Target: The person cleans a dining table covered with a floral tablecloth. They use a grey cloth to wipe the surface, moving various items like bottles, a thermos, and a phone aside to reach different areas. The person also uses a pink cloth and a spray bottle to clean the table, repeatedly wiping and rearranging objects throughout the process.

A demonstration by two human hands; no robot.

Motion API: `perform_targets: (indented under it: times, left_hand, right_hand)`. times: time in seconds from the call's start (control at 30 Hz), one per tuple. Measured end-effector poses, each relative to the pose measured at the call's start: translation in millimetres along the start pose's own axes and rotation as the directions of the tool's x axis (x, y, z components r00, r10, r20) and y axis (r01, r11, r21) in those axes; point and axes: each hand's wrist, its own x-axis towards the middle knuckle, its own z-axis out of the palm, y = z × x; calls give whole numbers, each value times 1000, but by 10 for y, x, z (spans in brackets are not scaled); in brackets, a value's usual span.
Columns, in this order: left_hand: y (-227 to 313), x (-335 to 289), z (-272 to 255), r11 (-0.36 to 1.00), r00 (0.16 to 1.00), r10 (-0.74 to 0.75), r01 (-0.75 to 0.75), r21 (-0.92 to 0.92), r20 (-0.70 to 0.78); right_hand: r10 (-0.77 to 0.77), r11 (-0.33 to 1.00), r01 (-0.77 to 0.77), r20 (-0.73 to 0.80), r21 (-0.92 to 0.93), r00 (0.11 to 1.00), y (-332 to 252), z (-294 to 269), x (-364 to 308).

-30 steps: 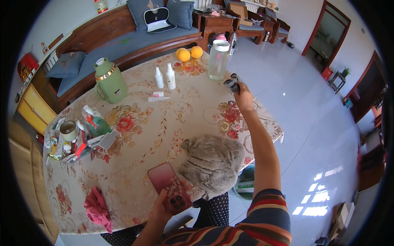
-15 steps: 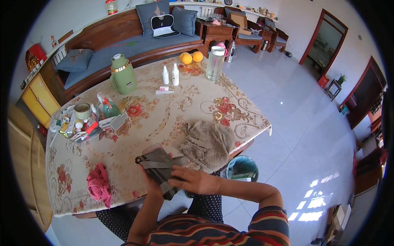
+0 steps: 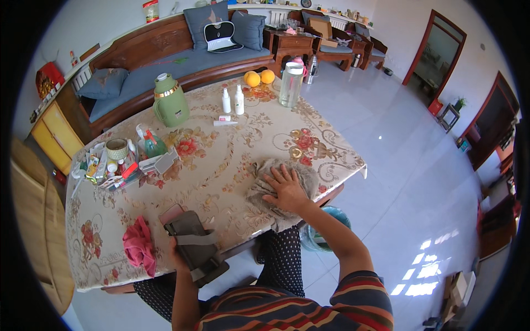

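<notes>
My left hand [image 3: 179, 258] is closed round the side of a dark grey, flat, pouch-like thing with straps [image 3: 194, 246], at the table's near edge. Its fingers are mostly hidden beneath. A pinkish flat panel [image 3: 172, 213] shows at the pouch's far corner; I cannot tell whether it is joined on. To the right, my right hand [image 3: 287, 189] lies flat with fingers spread on a crumpled grey-brown towel [image 3: 259, 190], near the table's right edge. A crumpled pink cloth [image 3: 138, 246] lies left of the pouch.
On the flowered tablecloth [image 3: 221, 165] stand a green thermos jug [image 3: 171, 105], two white spray bottles [image 3: 239, 102], a clear water jug [image 3: 290, 88] and two oranges [image 3: 252, 79]. A container of small items [image 3: 118, 168] sits at the left. A lined bin [image 3: 335, 218] stands below the right edge.
My right hand has left the pouch and moved right onto the towel. My left hand has carried the pouch left and nearer to me.
</notes>
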Motion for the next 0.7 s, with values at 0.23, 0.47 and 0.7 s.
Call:
perform_targets:
  times: [0.23, 0.47, 0.7]
  left_hand:
    - [-15, 123, 182, 998, 996, 47, -44, 34, -81]
    - [41, 154, -155, 992, 999, 45, -46, 115, 11]
    - [-34, 194, 158, 997, 996, 73, -75, 36, 42]
  right_hand:
    - [-123, 992, 124, -24, 30, 992, 54, 380, 581]
    - [187, 982, -191, -158, -11, 970, 695, 580, 1410]
    - [522, 825, -549, -190, -137, 831, 1667, 354, 1642]
